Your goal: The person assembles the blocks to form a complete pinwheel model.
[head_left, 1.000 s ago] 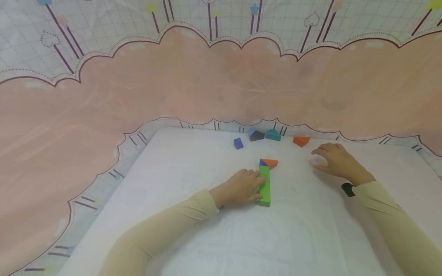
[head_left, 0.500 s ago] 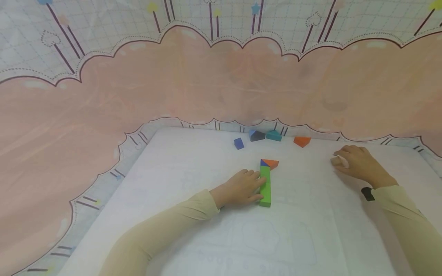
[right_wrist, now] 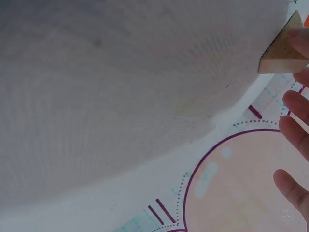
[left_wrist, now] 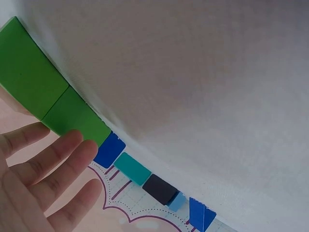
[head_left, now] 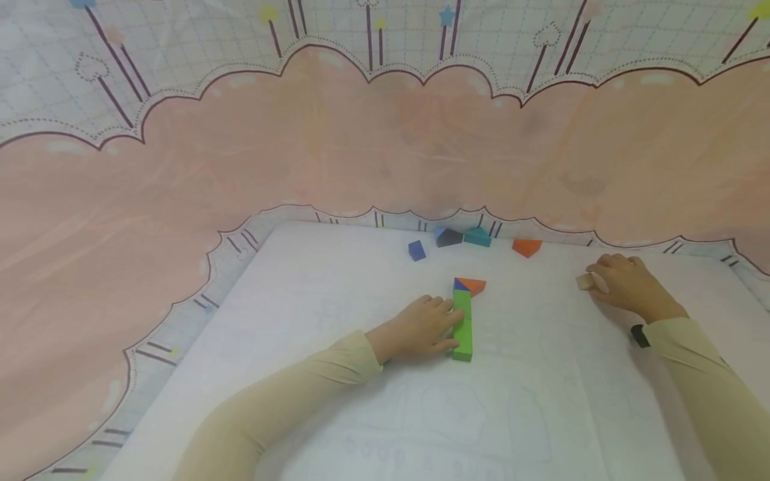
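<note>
My left hand (head_left: 421,327) lies against two green blocks (head_left: 462,341) joined end to end, its fingers (left_wrist: 58,154) fairly straight and touching their side in the left wrist view. At the far end of the green blocks sits a small blue triangular block (head_left: 460,284), beside an orange triangular block (head_left: 477,286). Further right, my right hand (head_left: 628,286) pinches a plain wooden triangular block (head_left: 585,282) low over the white surface. The right wrist view shows this wooden block (right_wrist: 285,48) with a fingertip on its face and the other fingers spread apart.
Along the back edge stand a blue block (head_left: 416,250), a dark grey block (head_left: 448,237) with light blue behind it, a teal block (head_left: 478,236) and another orange block (head_left: 526,248). A patterned curtain (head_left: 361,147) rises behind the white table (head_left: 337,267).
My right hand has moved to the right and now holds the wooden triangular block, which did not show a second ago. The left hand stays on the green blocks.
</note>
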The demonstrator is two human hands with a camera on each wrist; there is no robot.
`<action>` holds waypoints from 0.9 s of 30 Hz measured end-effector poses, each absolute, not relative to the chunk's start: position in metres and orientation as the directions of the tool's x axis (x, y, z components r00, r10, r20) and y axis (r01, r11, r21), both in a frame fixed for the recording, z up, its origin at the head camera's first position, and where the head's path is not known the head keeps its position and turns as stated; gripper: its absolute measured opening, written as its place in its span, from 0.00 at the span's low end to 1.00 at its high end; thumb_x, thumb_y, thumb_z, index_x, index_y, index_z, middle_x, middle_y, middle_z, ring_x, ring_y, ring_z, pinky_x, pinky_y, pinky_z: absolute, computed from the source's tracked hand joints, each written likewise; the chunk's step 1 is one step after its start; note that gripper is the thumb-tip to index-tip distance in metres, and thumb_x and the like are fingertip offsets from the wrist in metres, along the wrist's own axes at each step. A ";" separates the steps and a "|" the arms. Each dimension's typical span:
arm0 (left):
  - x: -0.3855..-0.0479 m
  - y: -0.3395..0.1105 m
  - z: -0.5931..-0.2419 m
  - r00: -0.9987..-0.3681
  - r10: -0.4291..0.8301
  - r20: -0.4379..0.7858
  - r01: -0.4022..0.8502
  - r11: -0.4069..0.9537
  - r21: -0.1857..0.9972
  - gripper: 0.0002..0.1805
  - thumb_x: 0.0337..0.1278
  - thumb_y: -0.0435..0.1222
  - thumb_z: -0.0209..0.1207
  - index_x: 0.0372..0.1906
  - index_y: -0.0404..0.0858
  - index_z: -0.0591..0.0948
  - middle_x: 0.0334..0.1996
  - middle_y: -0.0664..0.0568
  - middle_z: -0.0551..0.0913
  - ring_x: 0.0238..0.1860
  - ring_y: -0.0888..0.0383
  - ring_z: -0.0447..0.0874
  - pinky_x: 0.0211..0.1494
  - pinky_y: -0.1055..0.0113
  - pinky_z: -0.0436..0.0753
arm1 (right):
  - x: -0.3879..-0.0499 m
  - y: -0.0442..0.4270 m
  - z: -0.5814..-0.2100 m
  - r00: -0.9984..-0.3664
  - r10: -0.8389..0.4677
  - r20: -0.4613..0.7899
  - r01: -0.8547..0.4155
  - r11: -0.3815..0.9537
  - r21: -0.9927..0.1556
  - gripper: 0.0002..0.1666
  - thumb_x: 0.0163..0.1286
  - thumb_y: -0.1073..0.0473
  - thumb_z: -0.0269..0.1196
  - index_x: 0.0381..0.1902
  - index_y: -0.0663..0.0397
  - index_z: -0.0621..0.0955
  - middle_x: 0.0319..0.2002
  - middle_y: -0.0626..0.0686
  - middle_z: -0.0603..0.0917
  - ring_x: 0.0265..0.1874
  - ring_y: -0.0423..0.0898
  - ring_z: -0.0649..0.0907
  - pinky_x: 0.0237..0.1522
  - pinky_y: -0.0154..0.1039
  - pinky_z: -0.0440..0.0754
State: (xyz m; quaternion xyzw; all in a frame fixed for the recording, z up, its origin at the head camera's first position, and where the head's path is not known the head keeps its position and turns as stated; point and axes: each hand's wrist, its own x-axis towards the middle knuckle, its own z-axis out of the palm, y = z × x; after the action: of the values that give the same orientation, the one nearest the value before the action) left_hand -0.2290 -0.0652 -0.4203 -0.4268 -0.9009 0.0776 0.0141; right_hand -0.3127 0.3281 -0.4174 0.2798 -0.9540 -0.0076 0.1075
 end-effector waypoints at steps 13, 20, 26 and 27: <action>-0.228 -0.065 -0.419 -0.638 0.768 -0.052 0.766 0.627 -0.140 0.24 0.64 0.57 0.47 0.56 0.46 0.68 0.46 0.54 0.76 0.44 0.60 0.74 0.49 0.67 0.75 | -0.311 0.325 -0.415 -0.836 -0.520 0.178 -0.519 0.853 0.057 0.15 0.53 0.64 0.67 0.39 0.65 0.80 0.39 0.62 0.80 0.43 0.63 0.77 0.46 0.64 0.69; -0.228 -0.065 -0.419 -0.643 0.764 -0.051 0.762 0.631 -0.146 0.25 0.64 0.57 0.46 0.57 0.45 0.67 0.47 0.54 0.76 0.45 0.59 0.74 0.50 0.67 0.75 | -0.309 0.324 -0.413 -0.833 -0.526 0.169 -0.520 0.850 0.082 0.19 0.49 0.64 0.71 0.38 0.64 0.77 0.38 0.62 0.80 0.42 0.62 0.78 0.46 0.64 0.70; -0.228 -0.065 -0.419 -0.635 0.772 -0.041 0.766 0.622 -0.160 0.25 0.65 0.57 0.46 0.57 0.45 0.68 0.46 0.54 0.76 0.44 0.60 0.75 0.50 0.67 0.75 | -0.305 0.327 -0.415 -0.801 -0.554 0.227 -0.545 0.832 0.107 0.23 0.40 0.64 0.75 0.34 0.61 0.77 0.36 0.60 0.81 0.39 0.59 0.79 0.45 0.62 0.71; -0.228 -0.065 -0.420 -0.633 0.773 -0.039 0.768 0.620 -0.162 0.25 0.65 0.57 0.46 0.56 0.45 0.68 0.46 0.54 0.76 0.44 0.60 0.74 0.49 0.67 0.75 | -0.304 0.327 -0.415 -0.797 -0.558 0.233 -0.548 0.829 0.110 0.23 0.39 0.63 0.75 0.33 0.61 0.77 0.35 0.59 0.81 0.39 0.59 0.79 0.44 0.62 0.71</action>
State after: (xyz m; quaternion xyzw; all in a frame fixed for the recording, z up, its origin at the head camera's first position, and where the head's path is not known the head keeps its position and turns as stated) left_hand -0.2277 -0.0650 -0.4196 -0.4281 -0.8998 0.0819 0.0173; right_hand -0.3044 0.3269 -0.4147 0.2918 -0.9476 -0.0184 0.1284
